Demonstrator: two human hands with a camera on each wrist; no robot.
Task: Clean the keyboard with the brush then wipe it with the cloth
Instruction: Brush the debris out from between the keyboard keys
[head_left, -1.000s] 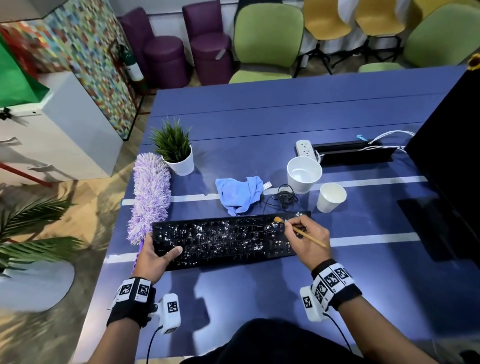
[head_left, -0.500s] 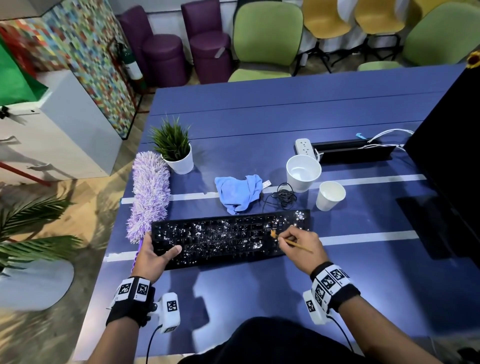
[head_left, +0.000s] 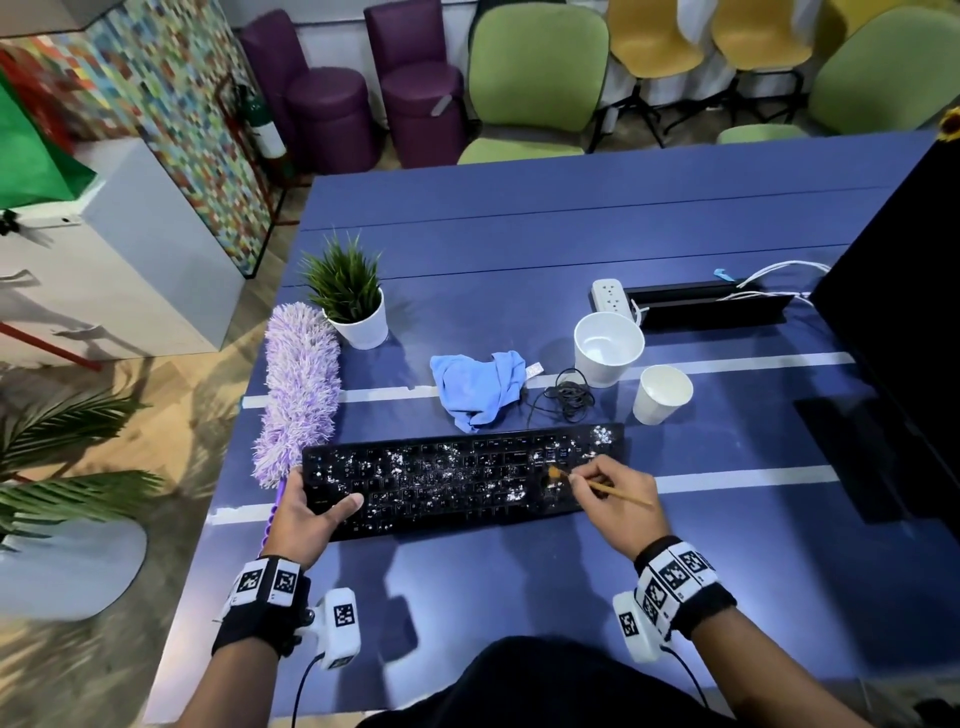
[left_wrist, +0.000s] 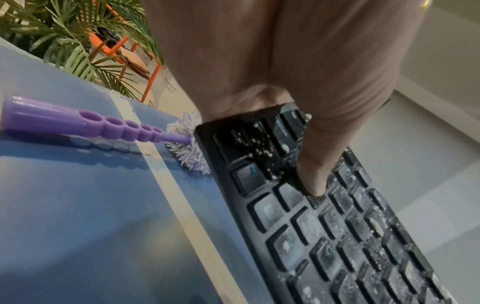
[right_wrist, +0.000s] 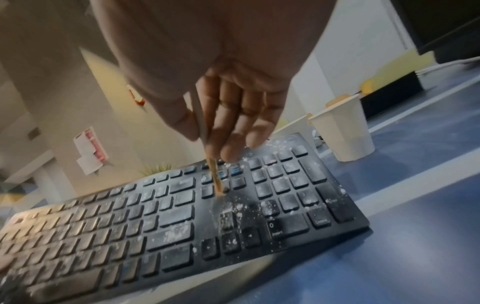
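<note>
The left hand (head_left: 311, 512) clamps the near-left corner of the dusty black keyboard (head_left: 457, 480), thumb across the keys, likely to pin it to the desk (head_left: 519, 249). The right hand (head_left: 615, 499) pinches a thin wooden brush (head_left: 602, 486) pencil-style, bristles down beside the number pad for fine strokes. The blue cloth (head_left: 480, 387) lies crumpled just behind the keyboard, handy for wiping.

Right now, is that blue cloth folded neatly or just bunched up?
Bunched up. The cloth lies in a crumpled heap with loose folds on the table behind the keyboard, untouched by either hand.
</note>
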